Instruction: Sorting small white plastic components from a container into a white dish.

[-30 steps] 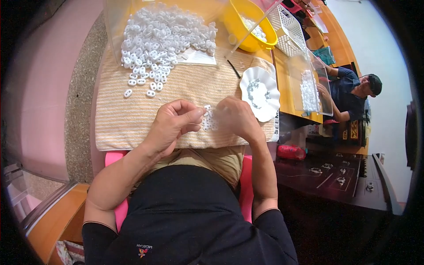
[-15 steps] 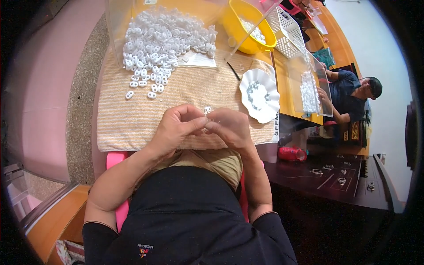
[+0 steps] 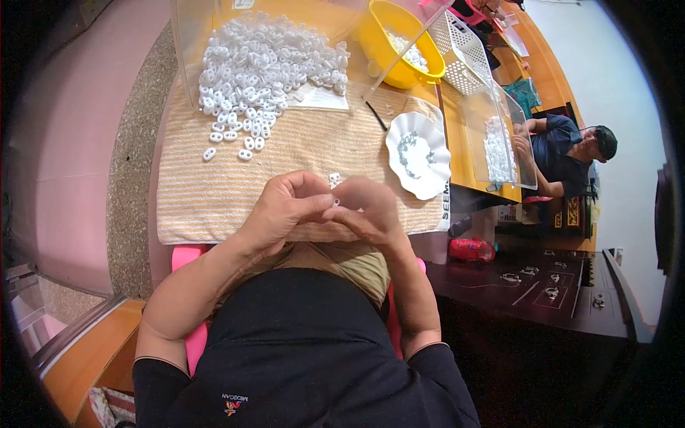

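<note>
My left hand (image 3: 289, 208) and my right hand (image 3: 372, 210) meet fingertip to fingertip above the striped towel (image 3: 196, 200). Pinched between them is a small white plastic piece (image 3: 336, 203), largely covered by the fingers. Just beyond my fingertips shows another small white piece with dark holes (image 3: 335, 178); whether it lies on the towel or is held I cannot tell. My right fingers are slightly blurred. A heap of white two-hole plastic parts (image 3: 260, 68) spreads at the far left, and a few lie loose on the towel. To the right sits a white wavy-rimmed plate (image 3: 437, 175) with tiny clear-grey pieces.
A clear bin (image 3: 184, 53) surrounds the heap. Behind the plate are a thin black stick (image 3: 376, 115), a yellow basin (image 3: 374, 43) and a white perforated basket (image 3: 457, 46). At right, another person (image 3: 564, 150) works at a clear box (image 3: 528, 160) of white parts.
My right thumb and fingers have shifted slightly, showing more of the small white piece at the fingertips. My left hand stays almost where it was. The other person's hands have moved a little.
</note>
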`<state>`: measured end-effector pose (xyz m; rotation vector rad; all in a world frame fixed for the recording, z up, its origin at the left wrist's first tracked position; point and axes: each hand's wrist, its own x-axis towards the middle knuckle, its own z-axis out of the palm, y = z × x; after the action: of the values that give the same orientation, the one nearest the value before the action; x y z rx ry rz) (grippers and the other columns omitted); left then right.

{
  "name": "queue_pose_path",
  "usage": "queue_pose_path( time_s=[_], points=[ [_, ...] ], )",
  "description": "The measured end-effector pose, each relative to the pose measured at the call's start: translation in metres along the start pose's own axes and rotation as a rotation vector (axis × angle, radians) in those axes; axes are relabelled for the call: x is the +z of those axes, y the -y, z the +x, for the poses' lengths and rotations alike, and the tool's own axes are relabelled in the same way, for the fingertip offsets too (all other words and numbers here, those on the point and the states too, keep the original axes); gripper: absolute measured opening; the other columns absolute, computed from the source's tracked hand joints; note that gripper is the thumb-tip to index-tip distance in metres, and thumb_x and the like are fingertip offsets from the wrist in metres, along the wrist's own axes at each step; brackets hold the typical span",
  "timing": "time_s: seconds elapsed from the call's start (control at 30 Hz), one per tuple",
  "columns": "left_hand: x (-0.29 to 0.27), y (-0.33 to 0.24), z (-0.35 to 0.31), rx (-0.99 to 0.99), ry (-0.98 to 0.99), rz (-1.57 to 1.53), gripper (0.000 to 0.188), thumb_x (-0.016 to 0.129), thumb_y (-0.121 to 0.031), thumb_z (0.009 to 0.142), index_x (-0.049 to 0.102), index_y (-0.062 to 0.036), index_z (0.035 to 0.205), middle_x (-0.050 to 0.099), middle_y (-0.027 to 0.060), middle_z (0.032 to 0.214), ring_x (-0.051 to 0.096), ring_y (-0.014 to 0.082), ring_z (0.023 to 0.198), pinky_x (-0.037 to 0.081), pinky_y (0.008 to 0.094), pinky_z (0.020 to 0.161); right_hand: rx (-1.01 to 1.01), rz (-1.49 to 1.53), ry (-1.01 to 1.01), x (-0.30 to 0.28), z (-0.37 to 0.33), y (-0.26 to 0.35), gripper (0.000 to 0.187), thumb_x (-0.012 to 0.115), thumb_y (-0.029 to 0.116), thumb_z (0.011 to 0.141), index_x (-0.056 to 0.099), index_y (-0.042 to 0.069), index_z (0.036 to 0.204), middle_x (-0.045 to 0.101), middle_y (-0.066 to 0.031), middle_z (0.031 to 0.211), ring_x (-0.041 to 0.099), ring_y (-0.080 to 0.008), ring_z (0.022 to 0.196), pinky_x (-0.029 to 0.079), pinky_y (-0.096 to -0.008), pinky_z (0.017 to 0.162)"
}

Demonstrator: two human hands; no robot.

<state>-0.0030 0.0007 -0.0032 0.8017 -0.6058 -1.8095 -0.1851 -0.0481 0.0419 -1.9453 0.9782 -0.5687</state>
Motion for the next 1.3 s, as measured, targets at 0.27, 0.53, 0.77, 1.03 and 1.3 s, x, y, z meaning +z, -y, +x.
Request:
queue_pose_path(
  time_s=[0.27,0.53,0.77,1.03,1.3],
  points=[
    [0.003,-0.004,-0.002,-0.02,-0.042,-0.086,0.012,0.065,-0.005,0.088,0.059,-0.0018,0.098,0.065,0.0065,0.089,0.067,0.0155,0.081,0.058,0.0288,0.075,-0.111,-0.303,-0.062,-0.045,0.032,-0.018,0.021,0.076,0.01,0.078,0.065,0.001,0.093,0.066,-0.0088,0.079,0.063,-0.0155,0.066,0.05,-0.028,0.06],
    [0.002,-0.004,-0.001,0.008,-0.06,-0.119,0.013,0.066,-0.004,0.088,0.061,-0.0013,0.1,0.065,0.0068,0.09,0.066,0.0151,0.081,0.058,0.0289,0.076,-0.054,-0.759,0.104,-0.044,0.072,-0.025,0.018,0.057,0.009,0.081,0.065,0.0,0.094,0.065,-0.0177,0.09,0.064,-0.0339,0.083,0.049,-0.0394,0.076],
    [0.0,-0.003,-0.002,0.031,-0.053,-0.125,0.014,0.066,-0.003,0.088,0.063,0.0,0.101,0.067,0.0069,0.089,0.066,0.0139,0.079,0.058,0.029,0.076,0.003,-0.902,0.255,-0.04,0.087,-0.02,0.018,0.054,0.01,0.083,0.066,-0.001,0.091,0.064,-0.0205,0.091,0.062,-0.037,0.087,0.048,-0.0422,0.078],
    [0.002,-0.003,-0.001,0.063,-0.078,-0.002,0.023,0.068,-0.001,0.085,0.063,0.0027,0.107,0.067,0.008,0.094,0.065,0.014,0.081,0.056,0.0276,0.076,-0.08,-0.579,-0.02,-0.043,0.063,-0.028,0.015,0.062,0.007,0.083,0.068,0.0,0.095,0.067,-0.0156,0.088,0.066,-0.0272,0.08,0.051,-0.0337,0.073],
    [0.004,-0.005,-0.001,0.017,-0.058,-0.035,0.02,0.067,-0.008,0.088,0.063,0.0017,0.106,0.067,0.0069,0.09,0.065,0.0129,0.078,0.056,0.0271,0.073,0.116,0.081,-0.08,-0.031,0.03,-0.038,0.01,0.064,0.0,0.087,0.066,-0.004,0.096,0.068,-0.0073,0.084,0.064,-0.0114,0.074,0.052,-0.0252,0.067]
  ],
)
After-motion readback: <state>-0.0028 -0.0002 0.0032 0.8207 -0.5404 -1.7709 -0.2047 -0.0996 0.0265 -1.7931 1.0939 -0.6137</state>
